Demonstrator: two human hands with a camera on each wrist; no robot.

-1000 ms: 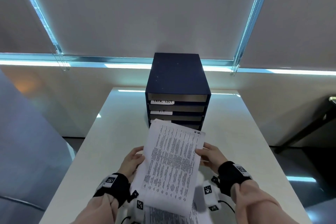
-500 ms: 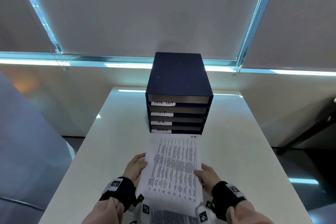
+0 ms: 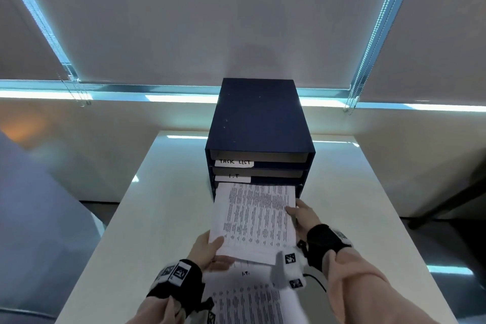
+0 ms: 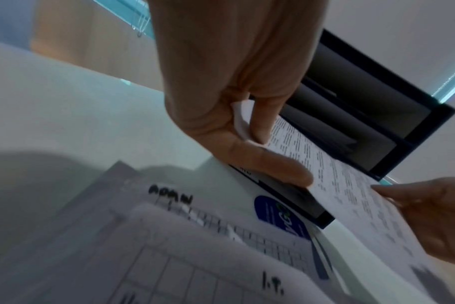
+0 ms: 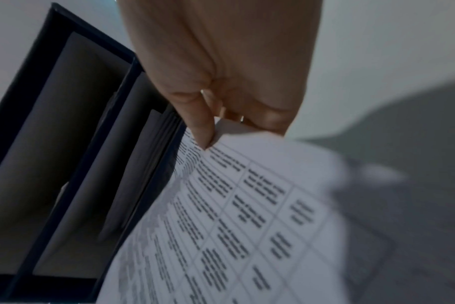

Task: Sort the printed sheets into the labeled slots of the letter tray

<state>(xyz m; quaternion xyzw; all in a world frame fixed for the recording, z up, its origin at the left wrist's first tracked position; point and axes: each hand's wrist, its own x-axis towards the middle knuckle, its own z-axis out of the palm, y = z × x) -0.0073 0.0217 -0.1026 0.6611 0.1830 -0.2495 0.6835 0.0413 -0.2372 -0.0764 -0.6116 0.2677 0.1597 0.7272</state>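
A dark blue letter tray point(image 3: 259, 123) stands at the far middle of the white table point(image 3: 163, 213), with slots labelled TASK LIST and I.T visible. A printed sheet point(image 3: 253, 218) has its far edge at the mouth of the third slot, hiding the lower labels. My left hand point(image 3: 210, 247) pinches its near left corner, thumb on top point(image 4: 247, 131). My right hand point(image 3: 299, 214) pinches its right edge point(image 5: 205, 139). The sheet point(image 5: 234, 226) slopes up toward the tray point(image 5: 65, 123). More printed sheets point(image 3: 249, 297) lie flat near me, the top one marked I.T.
In the left wrist view the stack point(image 4: 195, 257) shows sheets marked ADMIN and I.T. Window blinds point(image 3: 236, 21) hang behind the table. A grey chair back point(image 3: 31, 218) is on the left and a dark table leg point(image 3: 447, 205) on the right.
Both hands carried the sheet from upright in front of me down and forward. Its far edge now meets the third slot of the tray.
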